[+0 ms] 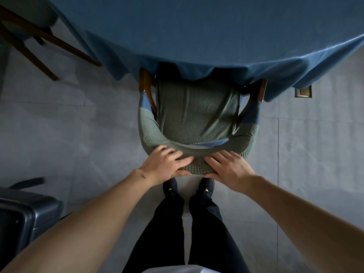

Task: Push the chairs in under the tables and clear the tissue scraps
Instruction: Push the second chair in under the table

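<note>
A chair [197,113] with a green knitted cover and wooden arms stands right in front of me. The front of its seat is hidden under the blue tablecloth of the round table [206,26]. My left hand [165,164] grips the curved backrest top on its left side, fingers over the top and thumb beneath. My right hand [228,168] holds the same backrest just to the right of it. No tissue scraps show in this view.
Another wooden chair [29,30] stands at the top left, partly under the tablecloth. A dark padded seat [25,215] sits at my lower left. A floor socket [303,91] lies by the cloth's right edge. My feet [189,188] stand close behind the chair on grey tiles.
</note>
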